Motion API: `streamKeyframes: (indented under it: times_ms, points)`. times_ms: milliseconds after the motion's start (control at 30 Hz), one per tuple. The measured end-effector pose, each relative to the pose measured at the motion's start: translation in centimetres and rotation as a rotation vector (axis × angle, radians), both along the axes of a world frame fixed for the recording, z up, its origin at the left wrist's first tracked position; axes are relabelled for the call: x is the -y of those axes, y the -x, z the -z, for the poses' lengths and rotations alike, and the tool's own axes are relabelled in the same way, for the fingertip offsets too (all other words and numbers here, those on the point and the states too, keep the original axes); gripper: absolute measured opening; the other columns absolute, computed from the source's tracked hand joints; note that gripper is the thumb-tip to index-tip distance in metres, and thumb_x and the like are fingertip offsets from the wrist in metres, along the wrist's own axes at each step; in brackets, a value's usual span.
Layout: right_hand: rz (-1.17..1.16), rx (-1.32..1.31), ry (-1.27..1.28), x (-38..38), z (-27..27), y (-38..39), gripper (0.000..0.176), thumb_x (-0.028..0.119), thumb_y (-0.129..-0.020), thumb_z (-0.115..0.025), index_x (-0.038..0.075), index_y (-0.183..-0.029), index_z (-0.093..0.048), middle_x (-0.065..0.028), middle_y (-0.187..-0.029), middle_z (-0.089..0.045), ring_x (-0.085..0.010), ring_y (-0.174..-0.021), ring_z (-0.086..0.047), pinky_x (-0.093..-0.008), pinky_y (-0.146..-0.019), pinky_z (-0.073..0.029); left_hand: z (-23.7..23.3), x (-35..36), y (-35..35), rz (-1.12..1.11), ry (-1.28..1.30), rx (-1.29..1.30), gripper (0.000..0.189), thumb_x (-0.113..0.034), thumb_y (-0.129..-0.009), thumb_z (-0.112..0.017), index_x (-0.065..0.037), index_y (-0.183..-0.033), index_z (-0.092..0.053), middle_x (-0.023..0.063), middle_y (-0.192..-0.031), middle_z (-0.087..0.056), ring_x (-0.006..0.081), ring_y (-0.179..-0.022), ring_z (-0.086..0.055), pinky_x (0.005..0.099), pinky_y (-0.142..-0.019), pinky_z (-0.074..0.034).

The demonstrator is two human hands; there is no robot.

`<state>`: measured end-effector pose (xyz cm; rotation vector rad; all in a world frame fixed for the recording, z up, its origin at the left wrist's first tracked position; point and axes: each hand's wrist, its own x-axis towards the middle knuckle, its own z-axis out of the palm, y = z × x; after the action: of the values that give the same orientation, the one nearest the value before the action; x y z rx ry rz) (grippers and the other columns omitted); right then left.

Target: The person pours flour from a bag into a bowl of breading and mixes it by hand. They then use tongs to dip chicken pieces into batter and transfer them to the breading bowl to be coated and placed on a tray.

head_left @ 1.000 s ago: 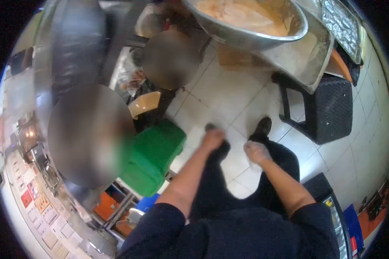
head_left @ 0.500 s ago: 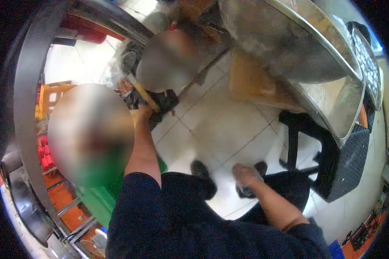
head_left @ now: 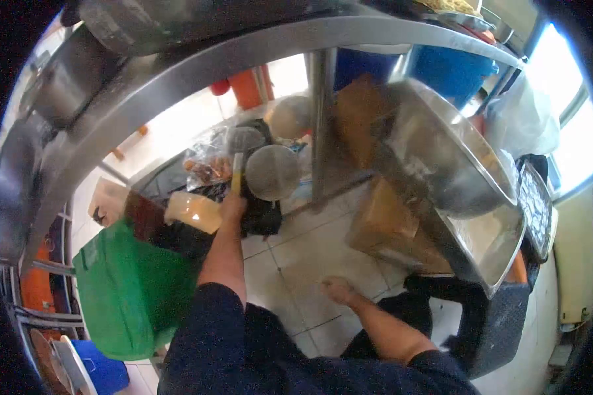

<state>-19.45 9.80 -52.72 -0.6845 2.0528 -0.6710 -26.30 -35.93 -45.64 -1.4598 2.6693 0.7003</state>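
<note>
My left hand (head_left: pixel 232 207) is closed round a narrow yellow-and-white handle (head_left: pixel 237 172) that points away from me; its far end overlaps a round grey thing (head_left: pixel 246 139). Right beside the handle is a pale round thing (head_left: pixel 272 172). A clear plastic bag (head_left: pixel 207 158) with brownish contents lies beyond the hand, and a cream-coloured tub (head_left: pixel 194 212) stands just left of my wrist. My right hand (head_left: pixel 339 291) hangs low over the tiled floor, touching nothing visible, its fingers smeared by motion.
A metal shelf edge (head_left: pixel 263 41) arches across the front, with an upright post (head_left: pixel 321 125) behind it. On the right are a large steel bowl (head_left: pixel 441 151), a cardboard box (head_left: pixel 389 227) and a black stool (head_left: pixel 491 329). A green bin (head_left: pixel 128 289) stands at left.
The view has tilted up, bringing the shelf edge and more of the shelf's contents into sight. My left hand keeps the handle. My right hand has shifted away from my shoe over the floor.
</note>
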Motion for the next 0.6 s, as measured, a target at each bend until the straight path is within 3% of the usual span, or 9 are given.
streamKeyframes:
  times_ms: [67, 100, 167, 267, 333, 400, 500, 567, 600]
  points:
    - [-0.059, 0.017, 0.129, -0.1, 4.7, -0.9, 0.042, 0.035, -0.094, -0.054, 0.006, -0.123, -0.061, -0.0175, -0.126, -0.06, -0.0316, -0.116, -0.056, -0.0414, -0.101, -0.042, -2.6, 0.4, -1.4, -0.076, 0.117, -0.064, 0.039, -0.03, -0.087, -0.059, -0.002, -0.114, -0.061, 0.0187, -0.114, -0.066, 0.0365, -0.108, -0.063, 0.0463, -0.088, -0.05]
    - [-0.08, 0.03, 0.178, 0.5, 5.7, -1.7, 0.042, 0.035, -0.093, -0.055, 0.005, -0.123, -0.061, -0.0177, -0.127, -0.059, -0.0312, -0.117, -0.056, -0.0411, -0.102, -0.042, -5.4, 0.5, -1.8, 0.058, 0.167, -0.111, 0.039, -0.029, -0.088, -0.058, -0.001, -0.115, -0.06, 0.0185, -0.114, -0.066, 0.0366, -0.102, -0.065, 0.0454, -0.085, -0.051]
    - [-0.157, -0.149, 0.189, 1.8, 3.3, -2.2, 0.043, 0.034, -0.093, -0.055, 0.004, -0.123, -0.061, -0.018, -0.126, -0.059, -0.0319, -0.117, -0.056, -0.0418, -0.1, -0.043, -7.0, 2.5, -1.5, 0.189, 0.216, -0.136, 0.039, -0.028, -0.089, -0.057, 0.001, -0.115, -0.059, 0.0183, -0.114, -0.066, 0.0367, -0.097, -0.066, 0.0445, -0.081, -0.052]
    - [-0.25, -0.154, 0.18, 2.9, -0.1, -3.2, 0.041, 0.033, -0.092, -0.055, 0.003, -0.119, -0.062, -0.0189, -0.124, -0.06, -0.0325, -0.116, -0.056, -0.0435, -0.095, -0.045, -5.3, 4.9, -2.7, 0.462, 0.616, -0.192, 0.041, -0.033, -0.089, -0.057, 0.003, -0.109, -0.06, 0.0181, -0.103, -0.067, 0.0353, -0.081, -0.066, 0.0463, -0.069, -0.051]
    - [-0.372, -0.209, 0.163, 3.8, 4.3, -3.8, 0.039, 0.032, -0.093, -0.055, 0.004, -0.118, -0.062, -0.0187, -0.121, -0.061, -0.0326, -0.113, -0.057, -0.0437, -0.094, -0.046, -9.4, 1.5, -4.4, -0.017, -0.304, -0.493, 0.031, -0.035, -0.091, -0.056, -0.004, -0.097, -0.058, 0.0113, -0.083, -0.06, 0.0258, -0.067, -0.059, 0.0401, -0.056, -0.047]
    - [-0.446, -0.269, 0.135, 3.4, 6.1, -4.3, 0.037, 0.032, -0.093, -0.054, 0.004, -0.117, -0.062, -0.0185, -0.118, -0.062, -0.0327, -0.11, -0.058, -0.0439, -0.092, -0.046, -15.0, -4.9, -6.9, -0.309, -0.882, -0.801, 0.024, -0.035, -0.09, -0.056, -0.012, -0.082, -0.054, 0.0027, -0.065, -0.049, 0.0148, -0.054, -0.05, 0.0312, -0.044, -0.04]
    - [-0.273, -0.408, 0.516, 3.8, 0.8, -4.5, 0.033, 0.031, -0.095, -0.052, 0.005, -0.112, -0.064, -0.0179, -0.108, -0.065, -0.0307, -0.1, -0.061, -0.0431, -0.089, -0.047, -19.6, -13.0, -12.2, -0.43, -1.309, -0.836, 0.02, -0.026, -0.089, -0.058, -0.015, -0.077, -0.047, -0.003, -0.063, -0.044, 0.0082, -0.045, -0.04, 0.0229, -0.04, -0.034]
    - [0.013, 0.171, 0.27, 4.8, -9.2, -2.7, 0.03, 0.029, -0.097, -0.05, 0.006, -0.111, -0.063, -0.0184, -0.102, -0.066, -0.0294, -0.095, -0.062, -0.0415, -0.087, -0.048, -21.2, -16.8, -14.2, -0.399, -1.529, -0.875, 0.02, -0.023, -0.089, -0.059, -0.015, -0.077, -0.046, -0.0036, -0.064, -0.045, 0.008, -0.044, -0.039, 0.0224, -0.039, -0.034]
    - [0.006, 0.171, 0.276, 5.0, -9.7, -2.8, 0.03, 0.029, -0.097, -0.05, 0.006, -0.111, -0.063, -0.0184, -0.102, -0.066, -0.0294, -0.095, -0.062, -0.0415, -0.087, -0.048, -21.4, -18.1, -14.6, -0.43, -1.517, -0.933, 0.019, -0.021, -0.09, -0.059, -0.015, -0.077, -0.046, -0.0035, -0.064, -0.045, 0.0079, -0.046, -0.041, 0.0229, -0.041, -0.036]
